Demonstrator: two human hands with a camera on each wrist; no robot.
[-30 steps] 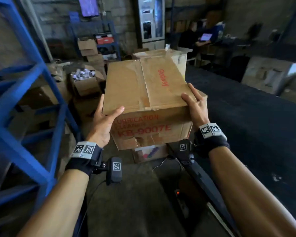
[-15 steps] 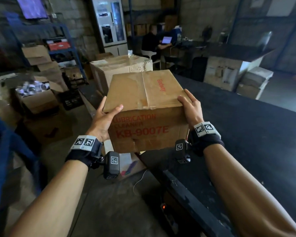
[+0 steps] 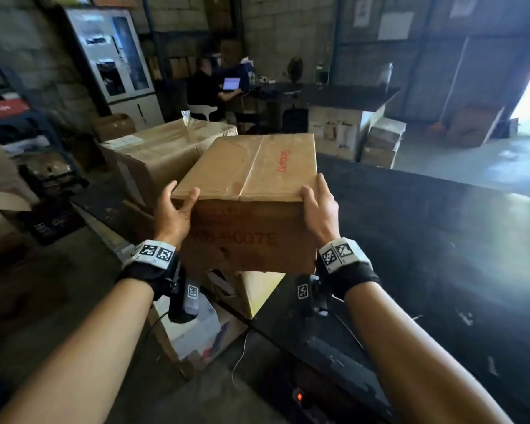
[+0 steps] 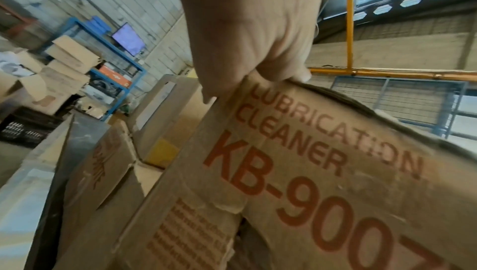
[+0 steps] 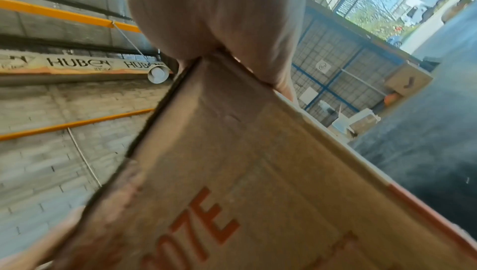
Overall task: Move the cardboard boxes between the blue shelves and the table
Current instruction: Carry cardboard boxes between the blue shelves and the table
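Observation:
I carry a brown cardboard box [image 3: 251,191] printed "LUBRICATION CLEANER KB-9007E" [image 4: 322,172] in red, held in the air over the near left corner of the black table [image 3: 426,255]. My left hand [image 3: 173,215] grips its near left corner, thumb on the top edge. My right hand [image 3: 320,209] grips the near right corner [image 5: 232,82], thumb on top and fingers along the side. The box's underside is hidden. The blue shelves are out of the head view; a blue rack [image 4: 113,66] shows far back in the left wrist view.
A large taped carton [image 3: 166,154] stands just beyond the held box. More cartons [image 3: 202,332] sit on the floor under it by the table edge. Open boxes and a black crate [image 3: 49,221] lie left. A person sits at a desk [image 3: 208,87] in the back.
I have turned right, away from the blue shelves, which left the view. The box has travelled with both hands toward the black table and now hangs over its corner.

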